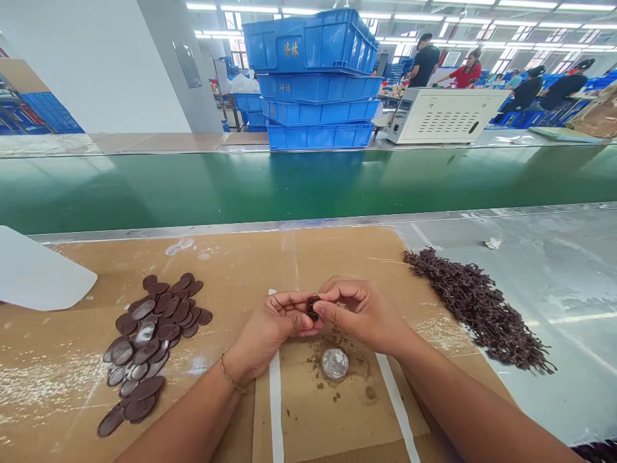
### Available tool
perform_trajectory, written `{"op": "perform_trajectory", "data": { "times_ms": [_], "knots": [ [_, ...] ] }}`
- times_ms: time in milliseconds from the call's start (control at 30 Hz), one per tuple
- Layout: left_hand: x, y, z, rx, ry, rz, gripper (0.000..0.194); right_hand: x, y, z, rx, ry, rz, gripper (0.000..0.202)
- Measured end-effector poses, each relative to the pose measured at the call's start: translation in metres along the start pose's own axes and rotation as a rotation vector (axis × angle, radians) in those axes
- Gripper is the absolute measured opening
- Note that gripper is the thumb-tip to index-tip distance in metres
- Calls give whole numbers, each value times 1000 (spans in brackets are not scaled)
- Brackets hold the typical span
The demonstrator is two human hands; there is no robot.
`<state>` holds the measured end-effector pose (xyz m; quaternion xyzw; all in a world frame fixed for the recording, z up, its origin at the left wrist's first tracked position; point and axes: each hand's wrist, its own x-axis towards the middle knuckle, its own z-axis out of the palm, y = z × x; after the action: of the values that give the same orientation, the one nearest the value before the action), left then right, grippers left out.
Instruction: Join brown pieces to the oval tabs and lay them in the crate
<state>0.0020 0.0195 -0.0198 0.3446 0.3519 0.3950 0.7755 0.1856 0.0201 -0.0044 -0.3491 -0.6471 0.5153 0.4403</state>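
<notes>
Above the middle of the cardboard, my left hand [284, 321] and my right hand [359, 315] meet fingertip to fingertip. Both are closed in a pinch on a small dark brown piece [312, 307] with a curved edge; the fingers cover much of it, so its exact kind cannot be made out. Just below the hands sits a small round dish [334, 364] with whitish contents, ringed by dark wet spots. Left of my left hand lies a loose pile of flat brown oval pieces [168, 332]. Beyond my right hand is a heap of thin, branching dark brown pieces [477, 302].
Cardboard [231, 257] covers the worktop, with white tape strips [398, 405] near me. A green conveyor belt [202, 190] runs across behind it. Farther back stand stacked blue crates [318, 90] and a pale metal box [446, 116]. Several people work in the background.
</notes>
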Motion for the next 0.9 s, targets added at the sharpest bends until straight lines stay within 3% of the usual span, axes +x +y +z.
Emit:
{"op": "perform_trajectory", "data": {
  "times_ms": [400, 733, 900],
  "knots": [
    [1, -1, 2, -26, 60, -27, 31, 3, 3, 2, 186, 29, 131, 23],
    [3, 0, 9, -28, 162, 52, 28, 0, -7, 14, 455, -41, 220, 29],
    [4, -4, 7, -17, 172, 89, 27, -1, -8, 14, 468, -32, 248, 30]
  ]
}}
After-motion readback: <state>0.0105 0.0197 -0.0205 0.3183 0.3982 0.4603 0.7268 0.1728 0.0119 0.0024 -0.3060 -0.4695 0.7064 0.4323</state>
